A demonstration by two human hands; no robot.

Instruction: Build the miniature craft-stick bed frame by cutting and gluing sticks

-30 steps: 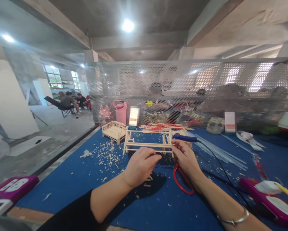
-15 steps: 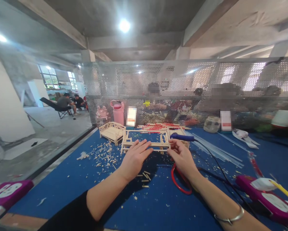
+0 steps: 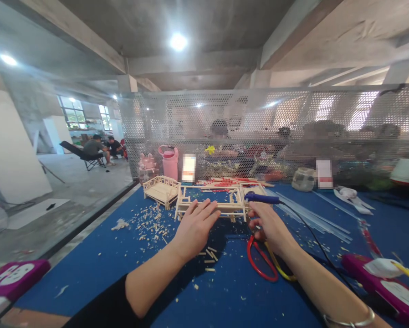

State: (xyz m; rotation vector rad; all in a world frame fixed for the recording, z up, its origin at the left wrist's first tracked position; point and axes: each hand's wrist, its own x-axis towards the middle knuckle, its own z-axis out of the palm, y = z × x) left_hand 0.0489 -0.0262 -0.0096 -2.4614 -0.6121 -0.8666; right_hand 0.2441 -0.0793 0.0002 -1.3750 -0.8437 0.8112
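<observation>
My left hand lies flat with fingers stretched over the front rail of a small frame of wooden sticks. My right hand is just off the frame's right end, fingers loosely curled and apart; no object shows between them. Below it lie scissors-like cutters with one red and one yellow looped handle, their blades hidden. Behind that hand is a blue corded tool, possibly a glue gun, its tip by the frame's right end. Farther left stands a small bed-like stick model with railings.
Wood chips and short stick pieces litter the blue tabletop. Red-tipped sticks and clear glue sticks lie behind. A pink bottle stands by the perforated screen. Purple power strips flank both sides.
My right hand has moved off the stick frame's right end, back and down over the looped handles. The yellow handle now shows. My left hand stays on the frame.
</observation>
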